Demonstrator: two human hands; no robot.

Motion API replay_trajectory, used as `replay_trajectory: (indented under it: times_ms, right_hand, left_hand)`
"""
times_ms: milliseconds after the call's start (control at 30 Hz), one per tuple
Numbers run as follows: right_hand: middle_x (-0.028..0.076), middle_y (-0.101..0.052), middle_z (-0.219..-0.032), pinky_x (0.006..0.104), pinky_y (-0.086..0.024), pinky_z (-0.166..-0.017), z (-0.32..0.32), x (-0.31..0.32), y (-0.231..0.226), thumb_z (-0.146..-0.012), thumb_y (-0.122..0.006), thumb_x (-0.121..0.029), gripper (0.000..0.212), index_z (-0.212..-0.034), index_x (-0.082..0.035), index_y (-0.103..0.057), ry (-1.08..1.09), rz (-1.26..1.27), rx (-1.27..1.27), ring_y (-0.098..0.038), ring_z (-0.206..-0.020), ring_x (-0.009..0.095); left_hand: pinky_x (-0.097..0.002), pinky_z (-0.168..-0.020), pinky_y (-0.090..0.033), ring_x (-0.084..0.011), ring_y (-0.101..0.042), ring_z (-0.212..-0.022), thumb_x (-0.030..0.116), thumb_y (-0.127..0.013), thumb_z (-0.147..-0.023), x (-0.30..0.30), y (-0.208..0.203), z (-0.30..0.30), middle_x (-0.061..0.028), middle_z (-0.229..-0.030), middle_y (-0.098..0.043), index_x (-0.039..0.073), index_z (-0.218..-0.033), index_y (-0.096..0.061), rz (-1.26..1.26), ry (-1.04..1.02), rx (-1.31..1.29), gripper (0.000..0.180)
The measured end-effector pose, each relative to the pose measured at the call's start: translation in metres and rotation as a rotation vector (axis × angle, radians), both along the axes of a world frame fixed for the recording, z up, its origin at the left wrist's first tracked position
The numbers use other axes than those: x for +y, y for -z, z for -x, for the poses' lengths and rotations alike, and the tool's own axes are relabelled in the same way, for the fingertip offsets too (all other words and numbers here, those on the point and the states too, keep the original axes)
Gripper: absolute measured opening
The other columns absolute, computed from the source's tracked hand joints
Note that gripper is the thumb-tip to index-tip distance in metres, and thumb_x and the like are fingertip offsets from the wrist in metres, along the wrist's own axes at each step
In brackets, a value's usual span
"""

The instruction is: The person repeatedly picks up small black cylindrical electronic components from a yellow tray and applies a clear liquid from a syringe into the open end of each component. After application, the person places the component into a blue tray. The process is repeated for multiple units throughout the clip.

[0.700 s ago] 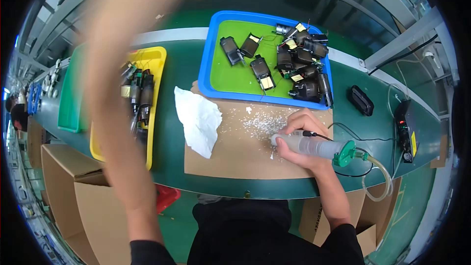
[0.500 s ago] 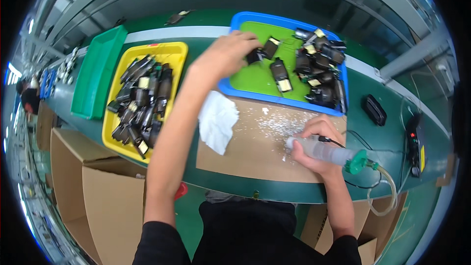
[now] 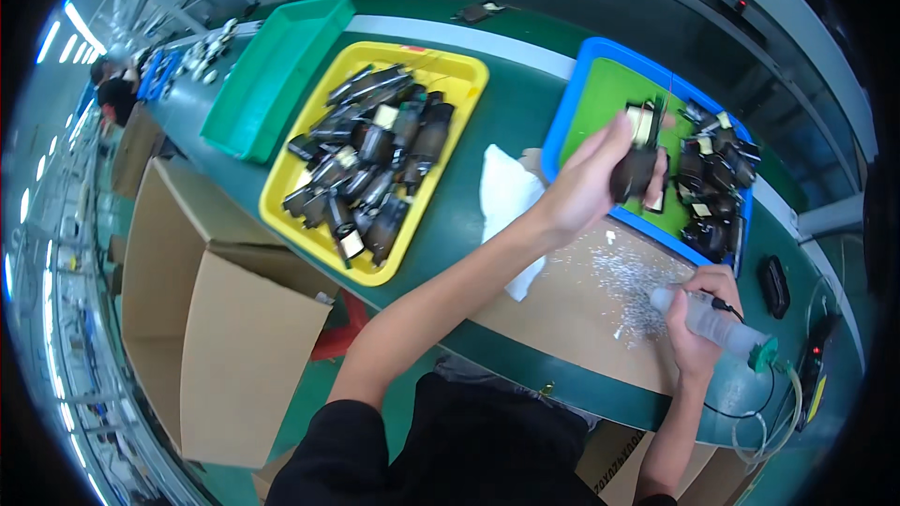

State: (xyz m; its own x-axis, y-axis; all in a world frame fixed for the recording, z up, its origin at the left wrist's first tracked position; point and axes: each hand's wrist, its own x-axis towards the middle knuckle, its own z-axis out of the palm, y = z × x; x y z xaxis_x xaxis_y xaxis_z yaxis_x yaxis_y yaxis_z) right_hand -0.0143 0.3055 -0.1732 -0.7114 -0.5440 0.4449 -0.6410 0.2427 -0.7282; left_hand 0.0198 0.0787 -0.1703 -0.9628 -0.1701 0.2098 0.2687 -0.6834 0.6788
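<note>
1 dark module (image 3: 633, 176), newly lifted over the blue tray (image 3: 574, 94), right of centre on my feed, left hand (image 3: 583, 191) clamped around it, 1 fewer lying there; right hand (image 3: 696, 345) gripping 1 translucent tube (image 3: 727, 330).

A: In left fingers (image 3: 659, 174)?
B: Held part (image 3: 633, 176): smooth, plastic-looking.
A: Right fingers (image 3: 717, 279)?
B: Tube (image 3: 724, 329), translucent smooth plastic.
A: Left of those?
B: Cardboard sheet (image 3: 572, 305), matt.
A: Left of left fingers?
B: Yellow tray (image 3: 466, 84), glossy plastic.
</note>
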Motion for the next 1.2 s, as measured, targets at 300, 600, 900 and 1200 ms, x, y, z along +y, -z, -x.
replay_trajectory:
  times_ms: [300, 600, 900, 1200]
  right_hand:
    - [0.013, -0.042, -0.089, 0.0337, -0.052, -0.061, -0.009, 0.0, -0.054, -0.084, -0.057, -0.017, 0.021, -0.087, 0.0, -0.046, 0.132, 0.357, 0.107, -0.06, -0.065, 0.023]
    - [0.012, -0.036, -0.091, 0.0419, -0.06, -0.066, -0.046, -0.036, -0.086, -0.085, -0.062, -0.025, 0.031, -0.091, -0.004, -0.04, -0.044, 0.379, 0.114, -0.063, -0.066, 0.027]
    - [0.011, -0.038, -0.086, 0.0342, -0.059, -0.063, -0.044, -0.023, -0.095, -0.085, -0.064, -0.021, 0.029, -0.088, -0.003, -0.041, -0.134, 0.133, 0.11, -0.067, -0.068, 0.027]
    - [0.009, -0.039, -0.087, 0.0299, -0.056, -0.063, -0.04, -0.014, -0.109, -0.083, -0.065, -0.015, 0.027, -0.09, -0.004, -0.041, -0.231, -0.068, 0.101, -0.069, -0.073, 0.028]
  left_hand:
    - [-0.0359, -0.077, -0.045, -0.0212, -0.056, -0.089, 0.044, -0.043, -0.098, 0.009, 0.017, -0.022, -0.0113, -0.109, -0.052, -0.003, -0.139, -0.031, -0.161, 0.406, 0.007, 0.064]
    - [-0.032, -0.077, -0.048, -0.0224, -0.063, -0.083, 0.047, -0.074, -0.073, 0.014, 0.004, -0.036, -0.0178, -0.095, -0.062, -0.011, -0.121, -0.049, -0.02, 0.513, -0.084, 0.079]
    - [-0.0311, -0.071, -0.047, -0.021, -0.062, -0.077, 0.049, -0.078, -0.068, 0.018, 0.009, -0.041, -0.0159, -0.088, -0.063, -0.011, -0.115, -0.056, 0.057, 0.42, -0.101, 0.08]
    - [-0.0324, -0.074, -0.048, -0.022, -0.063, -0.079, 0.044, -0.082, -0.066, 0.017, 0.005, -0.041, -0.0172, -0.092, -0.064, -0.014, -0.114, -0.055, 0.101, 0.382, -0.121, 0.08]
